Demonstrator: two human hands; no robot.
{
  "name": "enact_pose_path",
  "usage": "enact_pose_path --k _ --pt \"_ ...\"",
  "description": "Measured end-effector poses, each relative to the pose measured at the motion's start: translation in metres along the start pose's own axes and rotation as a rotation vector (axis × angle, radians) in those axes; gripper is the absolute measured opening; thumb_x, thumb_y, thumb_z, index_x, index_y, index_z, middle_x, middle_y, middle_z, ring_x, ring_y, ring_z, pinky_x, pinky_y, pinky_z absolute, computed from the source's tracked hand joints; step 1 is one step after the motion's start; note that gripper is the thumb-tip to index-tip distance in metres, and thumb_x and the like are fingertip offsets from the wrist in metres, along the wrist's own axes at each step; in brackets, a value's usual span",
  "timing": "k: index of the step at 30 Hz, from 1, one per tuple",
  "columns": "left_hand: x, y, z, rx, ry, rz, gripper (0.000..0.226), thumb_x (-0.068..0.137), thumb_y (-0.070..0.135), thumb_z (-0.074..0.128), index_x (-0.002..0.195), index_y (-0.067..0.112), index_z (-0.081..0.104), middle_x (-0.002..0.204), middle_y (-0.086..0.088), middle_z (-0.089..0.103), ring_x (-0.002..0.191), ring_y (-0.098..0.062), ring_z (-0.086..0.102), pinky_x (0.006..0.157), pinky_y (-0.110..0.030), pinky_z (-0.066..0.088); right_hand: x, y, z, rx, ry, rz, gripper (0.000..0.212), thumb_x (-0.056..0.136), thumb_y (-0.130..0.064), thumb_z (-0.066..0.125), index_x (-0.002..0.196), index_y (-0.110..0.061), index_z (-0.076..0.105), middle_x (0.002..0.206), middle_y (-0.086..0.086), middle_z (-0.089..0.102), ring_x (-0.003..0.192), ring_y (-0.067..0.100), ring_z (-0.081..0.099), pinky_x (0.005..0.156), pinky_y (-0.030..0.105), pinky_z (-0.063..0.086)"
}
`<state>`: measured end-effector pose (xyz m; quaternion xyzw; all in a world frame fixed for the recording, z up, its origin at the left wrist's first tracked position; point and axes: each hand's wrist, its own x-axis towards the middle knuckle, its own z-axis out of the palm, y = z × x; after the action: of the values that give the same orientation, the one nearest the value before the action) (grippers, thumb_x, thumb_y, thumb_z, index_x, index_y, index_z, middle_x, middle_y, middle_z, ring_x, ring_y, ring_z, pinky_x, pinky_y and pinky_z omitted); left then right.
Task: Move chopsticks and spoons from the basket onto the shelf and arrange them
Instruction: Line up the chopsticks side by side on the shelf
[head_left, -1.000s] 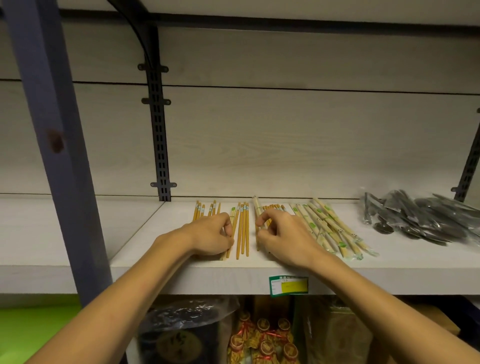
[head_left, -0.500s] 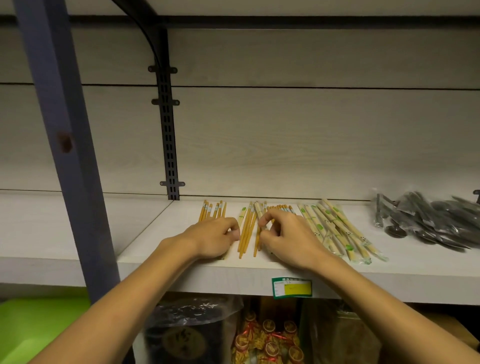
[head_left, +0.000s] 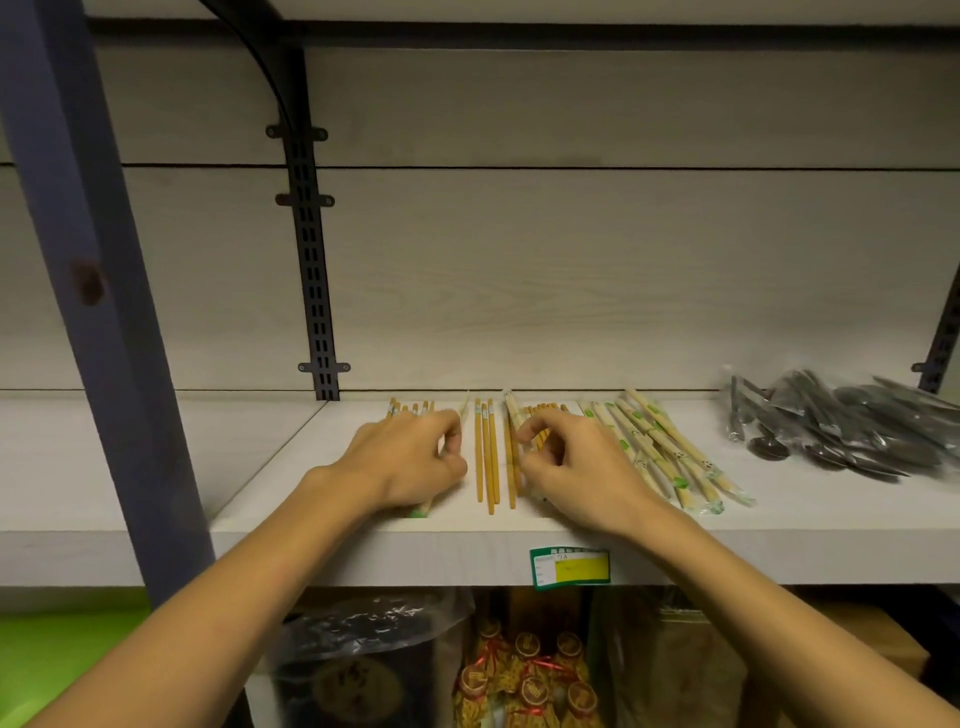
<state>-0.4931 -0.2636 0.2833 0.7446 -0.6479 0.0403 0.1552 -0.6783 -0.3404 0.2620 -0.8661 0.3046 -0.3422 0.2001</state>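
Loose yellow chopsticks (head_left: 486, 457) lie side by side, pointing front to back, on the pale wooden shelf (head_left: 363, 551). My left hand (head_left: 410, 460) rests palm down on a left group of chopsticks (head_left: 410, 409), fingers curled at their inner edge. My right hand (head_left: 576, 467) is just right of the middle ones, its fingertips pinched on an orange bundle (head_left: 540, 413). Paper-wrapped chopsticks with green marks (head_left: 665, 457) fan out to the right of that hand. Dark spoons in clear plastic wrap (head_left: 841, 431) are piled at the far right. No basket is in view.
A blue post (head_left: 88, 291) stands at the left in front of the shelf. A black slotted bracket (head_left: 311, 249) runs up the back wall. A green and yellow price label (head_left: 569, 566) sits on the shelf's front edge. Bagged goods (head_left: 524, 680) fill the level below.
My hands have spread slightly apart. The middle yellow chopsticks, slanted and touching before, now lie straight and parallel with gaps on both sides. The view has shifted a little.
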Motion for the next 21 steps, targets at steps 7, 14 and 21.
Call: enact_pose_path --k 7,14,21 --pt "0.039 0.057 0.004 -0.215 0.115 0.089 0.007 0.085 0.033 0.052 0.088 0.027 0.054 0.081 0.007 0.063 0.08 -0.018 0.059 0.062 -0.03 0.043 -0.017 0.031 -0.05 -0.044 0.167 0.022 0.016 0.087 -0.013 0.056 0.095 -0.023 0.064 0.063 0.001 0.06 0.053 0.005 0.048 0.053 0.023 0.039" --pt "0.075 0.118 0.043 -0.395 0.126 0.094 0.009 0.089 0.035 0.049 0.089 0.028 0.054 0.076 0.008 0.061 0.077 -0.02 0.059 0.064 -0.033 0.045 -0.023 0.069 -0.1 -0.202 0.092 0.053 0.016 0.092 -0.018 0.051 0.1 -0.02 0.064 0.065 -0.002 0.061 0.058 0.007 0.049 0.06 0.027 0.036" --pt "0.062 0.077 0.048 -0.301 0.124 0.199 0.008 0.093 0.03 0.051 0.094 0.03 0.058 0.088 0.008 0.063 0.081 -0.014 0.058 0.074 -0.036 0.05 -0.015 0.099 -0.096 -0.336 0.031 0.032 0.029 0.096 -0.041 0.046 0.116 -0.026 0.061 0.105 -0.004 0.065 0.105 0.019 0.055 0.091 0.04 0.044"
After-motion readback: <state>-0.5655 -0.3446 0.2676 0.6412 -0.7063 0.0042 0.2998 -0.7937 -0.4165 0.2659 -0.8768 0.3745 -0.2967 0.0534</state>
